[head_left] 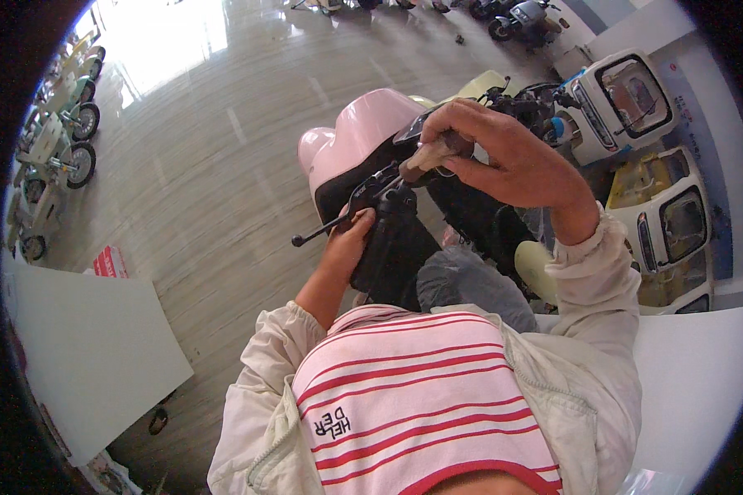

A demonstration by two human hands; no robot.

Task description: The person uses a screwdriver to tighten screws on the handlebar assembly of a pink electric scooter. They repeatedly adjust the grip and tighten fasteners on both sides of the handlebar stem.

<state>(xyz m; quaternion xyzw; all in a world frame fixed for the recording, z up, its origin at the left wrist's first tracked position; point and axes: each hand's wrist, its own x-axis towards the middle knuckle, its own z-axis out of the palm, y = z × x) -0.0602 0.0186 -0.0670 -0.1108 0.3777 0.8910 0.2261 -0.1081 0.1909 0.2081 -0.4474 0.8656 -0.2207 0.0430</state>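
My right hand [508,153] is closed around the pale, worn handle of a screwdriver [425,161]. Its thin shaft slants down to the black lever mount [396,198] on a scooter's handlebar. My left hand [351,239] is closed at the base of the black brake lever [312,237], thumb on top and the other fingers mostly hidden beneath. In front of my hands stands the scooter's pink front cover [363,128], with black trim below it. The screwdriver's tip is too small to make out against the black parts.
A white table [99,355] stands at the left, a red box [110,262] behind it. Several two-wheelers [66,148] line the far left. White and yellow vehicle bodies with windows [631,95] stand close on the right. A white surface [685,371] lies beside my right elbow.
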